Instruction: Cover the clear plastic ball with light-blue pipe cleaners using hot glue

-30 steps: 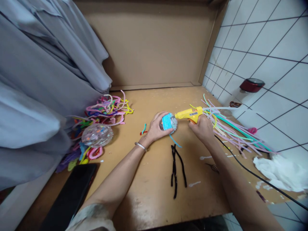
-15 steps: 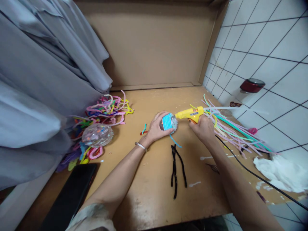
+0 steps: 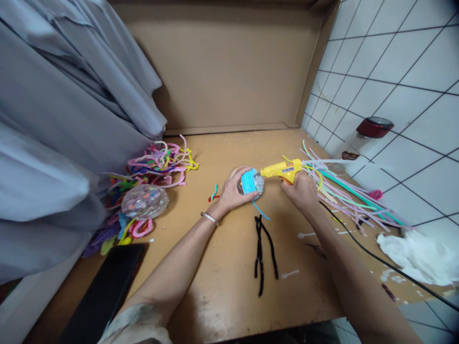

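My left hand is closed around a small clear rounded object, apparently plastic, banded with blue pipe cleaner. A loose tail of the blue strand hangs from it toward the table. In my right hand is a yellow hot glue gun, its metal nozzle at the right edge of the blue band. A translucent glue stick sticks out of the gun's back end. Below the held object lie black pipe cleaners. Short blue and red scraps rest left of my left hand.
Tangled colourful pipe cleaners and a clear rounded plastic piece lie at left, near a black phone. Straight pipe cleaners, white tissue and a red-lidded jar are at right. The gun's black cord crosses the right side.
Almost nothing differs. Both hands, the banded object and the glue gun keep the same positions, with only a very slight shift of the whole view.
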`<state>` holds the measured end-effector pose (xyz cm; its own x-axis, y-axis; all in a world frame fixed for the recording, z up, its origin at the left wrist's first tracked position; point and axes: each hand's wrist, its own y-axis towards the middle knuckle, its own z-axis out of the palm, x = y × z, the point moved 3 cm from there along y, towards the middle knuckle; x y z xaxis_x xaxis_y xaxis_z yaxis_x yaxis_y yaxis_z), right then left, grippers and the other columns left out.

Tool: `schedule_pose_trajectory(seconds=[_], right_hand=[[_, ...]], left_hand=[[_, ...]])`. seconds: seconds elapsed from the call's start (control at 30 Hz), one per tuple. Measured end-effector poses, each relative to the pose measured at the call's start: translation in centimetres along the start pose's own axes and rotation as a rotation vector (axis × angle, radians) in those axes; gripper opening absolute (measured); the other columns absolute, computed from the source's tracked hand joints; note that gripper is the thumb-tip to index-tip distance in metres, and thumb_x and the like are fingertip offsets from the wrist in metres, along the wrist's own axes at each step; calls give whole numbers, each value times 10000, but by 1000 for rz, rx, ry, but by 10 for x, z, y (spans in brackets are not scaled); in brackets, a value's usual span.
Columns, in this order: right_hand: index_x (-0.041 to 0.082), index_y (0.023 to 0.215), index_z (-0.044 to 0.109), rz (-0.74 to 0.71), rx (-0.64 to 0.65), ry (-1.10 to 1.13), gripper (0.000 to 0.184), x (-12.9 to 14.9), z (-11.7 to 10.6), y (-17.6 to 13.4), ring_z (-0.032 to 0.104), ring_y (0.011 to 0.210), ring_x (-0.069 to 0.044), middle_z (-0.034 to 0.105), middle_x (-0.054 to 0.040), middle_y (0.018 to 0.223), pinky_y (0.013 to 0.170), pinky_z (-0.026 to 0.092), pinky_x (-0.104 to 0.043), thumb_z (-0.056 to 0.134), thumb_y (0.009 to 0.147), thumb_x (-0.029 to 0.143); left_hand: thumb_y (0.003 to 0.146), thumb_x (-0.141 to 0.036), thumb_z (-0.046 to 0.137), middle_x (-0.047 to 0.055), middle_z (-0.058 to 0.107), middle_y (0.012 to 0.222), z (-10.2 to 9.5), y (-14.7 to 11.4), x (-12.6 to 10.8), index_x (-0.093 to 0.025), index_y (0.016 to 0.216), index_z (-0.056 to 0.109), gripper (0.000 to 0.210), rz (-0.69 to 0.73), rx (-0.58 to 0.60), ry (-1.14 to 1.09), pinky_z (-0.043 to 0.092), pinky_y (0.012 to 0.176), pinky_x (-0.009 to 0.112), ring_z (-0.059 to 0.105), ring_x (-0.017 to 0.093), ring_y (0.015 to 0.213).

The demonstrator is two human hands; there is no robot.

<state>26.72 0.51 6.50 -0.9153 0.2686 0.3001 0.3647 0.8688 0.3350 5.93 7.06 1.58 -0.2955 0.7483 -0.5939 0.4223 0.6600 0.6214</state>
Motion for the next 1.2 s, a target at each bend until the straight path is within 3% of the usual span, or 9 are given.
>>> schedule_pose_trajectory(seconds=[0.47,0.7,1.2], right_hand=[[140,842,669,13,61,30,235,1,-3,1,572,629,-236,662,-108,687,573,335,-309,562,775,339],[177,760,630,-5,24,86,219,-4,-1,3,538,584,-213,620,-72,628,562,345,-306,546,775,379],[146,801,666,34,77,57,235,1,-3,2,581,623,-229,656,-98,676,576,353,-307,572,772,360]], left_hand=[[726,-471,791,142,577,1359,0,0,0,-212,1330,520,711,-7,-5,-10,453,1099,520,559,310,1280],[724,-465,790,139,578,1353,0,0,0,-213,1332,520,711,-12,-5,-8,462,1089,515,565,309,1270],[722,-466,791,140,579,1354,0,0,0,-211,1332,525,712,-17,-3,-5,452,1094,523,561,314,1274]])
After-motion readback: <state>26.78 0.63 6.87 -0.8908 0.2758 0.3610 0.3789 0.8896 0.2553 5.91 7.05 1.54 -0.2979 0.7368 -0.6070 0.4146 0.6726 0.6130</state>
